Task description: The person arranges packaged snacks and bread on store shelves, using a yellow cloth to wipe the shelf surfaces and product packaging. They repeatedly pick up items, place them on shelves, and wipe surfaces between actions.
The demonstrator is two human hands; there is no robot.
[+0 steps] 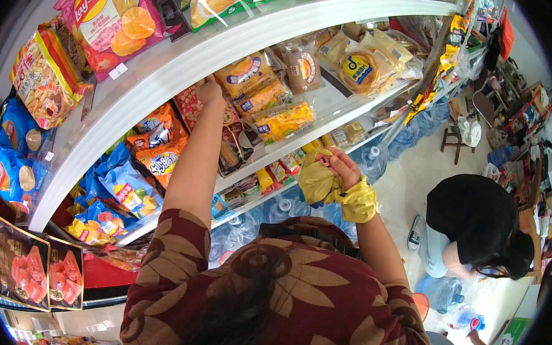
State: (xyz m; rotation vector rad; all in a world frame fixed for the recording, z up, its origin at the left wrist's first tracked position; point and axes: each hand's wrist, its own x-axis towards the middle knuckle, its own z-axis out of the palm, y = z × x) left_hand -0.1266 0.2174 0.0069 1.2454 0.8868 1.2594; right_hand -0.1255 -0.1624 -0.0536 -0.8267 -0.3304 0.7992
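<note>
My left hand [209, 92] reaches into the middle shelf, up by a red patterned packet [190, 105] and next to yellow wrapped bread [247, 75]. Its fingertips are partly hidden, so I cannot tell whether they grip anything. In front of the shelf my right hand [347, 168] holds a bunched yellow cloth [317, 178]; more yellow fabric [359, 202] wraps that wrist. Below the bread packs lie a yellow pastry bag [285, 122] and a dark packet with a clear window [234, 149]. Round pastries in a clear bag [359, 72] sit farther right.
A white shelf edge [168, 57] curves above my left arm, with a pink chip bag [110, 18] on top. Blue and orange snack bags [126, 185] fill the left end. Large water bottles [283, 207] stand below. A person [471, 222] crouches at right near a small stool [458, 140].
</note>
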